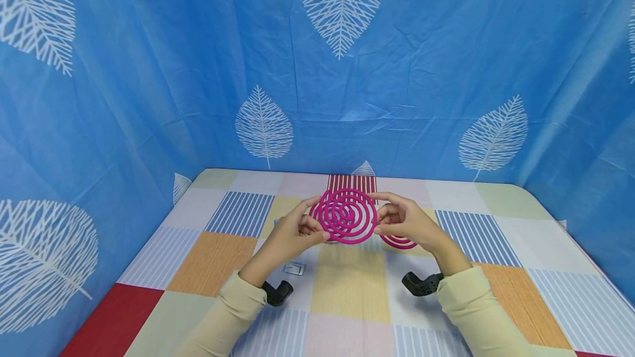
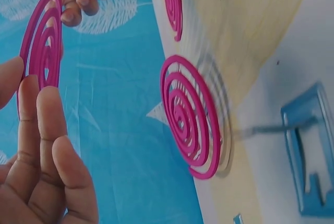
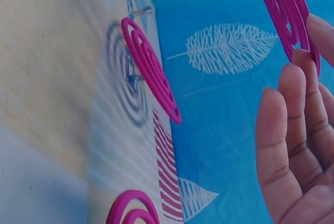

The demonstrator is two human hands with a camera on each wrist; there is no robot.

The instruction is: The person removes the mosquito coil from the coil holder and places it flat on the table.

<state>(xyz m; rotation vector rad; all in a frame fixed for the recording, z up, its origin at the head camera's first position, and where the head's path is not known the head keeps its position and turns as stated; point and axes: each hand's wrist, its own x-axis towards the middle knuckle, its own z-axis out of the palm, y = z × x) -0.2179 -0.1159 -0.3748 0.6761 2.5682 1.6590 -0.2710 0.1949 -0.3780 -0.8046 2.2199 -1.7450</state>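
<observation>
Between both hands, a magenta mosquito coil (image 1: pixel 361 219) is held up above the table. My left hand (image 1: pixel 296 231) pinches its left edge between thumb and fingertips. At the opposite edge, my right hand (image 1: pixel 409 222) pinches it with thumb and forefinger. A second magenta coil (image 2: pixel 209 135) lies behind it, raised off the cloth and casting a shadow; the held coil overlaps it in the head view. Partly hidden by the right hand, a third coil (image 1: pixel 398 244) is on the right. Thin metal stand parts (image 3: pixel 134 78) show beside the second coil.
A small flat metal stand (image 1: pixel 295 269) lies on the patchwork tablecloth (image 1: pixel 352 291), near the left wrist. A blue curtain (image 1: pixel 317 103) with white leaf prints hangs along the table's back and sides. Black wrist cameras (image 1: pixel 421 284) sit under both forearms.
</observation>
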